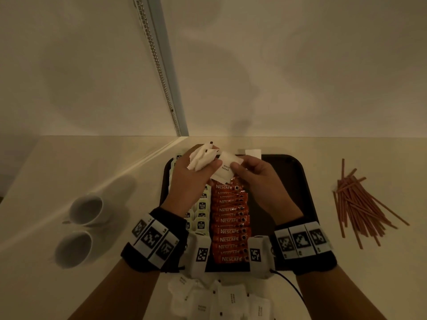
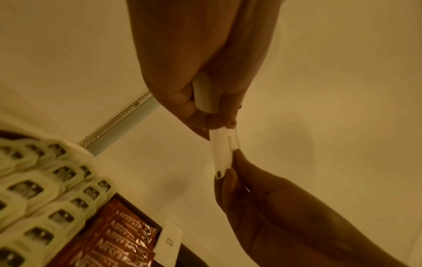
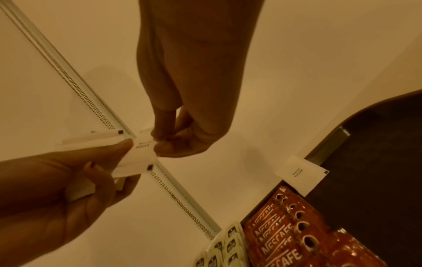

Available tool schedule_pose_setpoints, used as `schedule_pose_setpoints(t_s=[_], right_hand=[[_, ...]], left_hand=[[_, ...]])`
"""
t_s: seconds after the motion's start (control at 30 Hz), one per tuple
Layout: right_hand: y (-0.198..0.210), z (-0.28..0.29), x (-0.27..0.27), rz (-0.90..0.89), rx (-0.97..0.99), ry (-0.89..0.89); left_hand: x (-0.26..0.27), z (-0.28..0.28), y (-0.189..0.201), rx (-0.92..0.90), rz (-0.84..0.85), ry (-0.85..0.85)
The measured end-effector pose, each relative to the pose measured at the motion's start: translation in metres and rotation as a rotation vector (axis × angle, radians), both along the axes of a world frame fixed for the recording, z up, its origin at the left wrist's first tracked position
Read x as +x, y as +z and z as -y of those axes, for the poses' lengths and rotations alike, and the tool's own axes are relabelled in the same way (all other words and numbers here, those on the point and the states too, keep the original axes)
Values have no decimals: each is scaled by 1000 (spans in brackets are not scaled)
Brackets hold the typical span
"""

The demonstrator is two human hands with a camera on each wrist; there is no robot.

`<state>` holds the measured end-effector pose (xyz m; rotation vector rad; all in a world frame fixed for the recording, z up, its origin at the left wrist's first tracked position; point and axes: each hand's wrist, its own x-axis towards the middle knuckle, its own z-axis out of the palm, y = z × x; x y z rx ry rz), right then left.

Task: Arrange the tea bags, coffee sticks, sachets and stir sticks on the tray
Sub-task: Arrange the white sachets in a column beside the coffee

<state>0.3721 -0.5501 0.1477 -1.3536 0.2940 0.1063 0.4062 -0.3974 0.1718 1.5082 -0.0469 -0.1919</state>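
Observation:
Above the far part of the dark tray [image 1: 291, 181], my left hand [image 1: 208, 162] grips a bunch of white sugar sachets [image 1: 202, 157]. My right hand [image 1: 235, 168] pinches one sachet [image 1: 227, 168] of that bunch by its edge; in the right wrist view this sachet [image 3: 141, 153] spans both hands. On the tray lie a column of pale tea bags [image 1: 201, 213] at the left and red Nescafe coffee sticks [image 1: 231, 220] beside it. One sugar sachet [image 3: 297, 173] rests at the tray's far edge. Brown stir sticks [image 1: 360, 204] lie heaped on the table right of the tray.
Two white cups [image 1: 86, 209] [image 1: 74, 248] stand left of the tray. Several loose sugar sachets [image 1: 219, 301] lie on the table in front of it. A wall with a bead chain [image 1: 159, 65] rises just behind. The tray's right half is bare.

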Motion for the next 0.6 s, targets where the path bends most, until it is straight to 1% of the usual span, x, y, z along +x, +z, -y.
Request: schedule_pose_setpoints(t_s=[0.1,0.2,0.23,0.33,0.43,0.5,0.6], right_hand=[[-5,6,1,-15,1,12],[-10,27,9,-47,-41,-36],[-14,39,14,-58,-113,-73],[-37,86,38,-106,-504,-195],[-63,125,56,-210,-782,-230],[-78,140,61,-283,-868,-183],[-92,148,65,-319,-913,-137]], left_hand=[[1,1,-8,-27,-109,17],[-2,-3,-13,-132,-244,0],[-3,-7,-16,-154,-277,-2],[-9,-18,-25,-130,-313,-15],[-12,-27,-36,-79,-341,-3],[-13,-31,-41,-78,-369,16],[-13,-33,-44,-109,-398,41]])
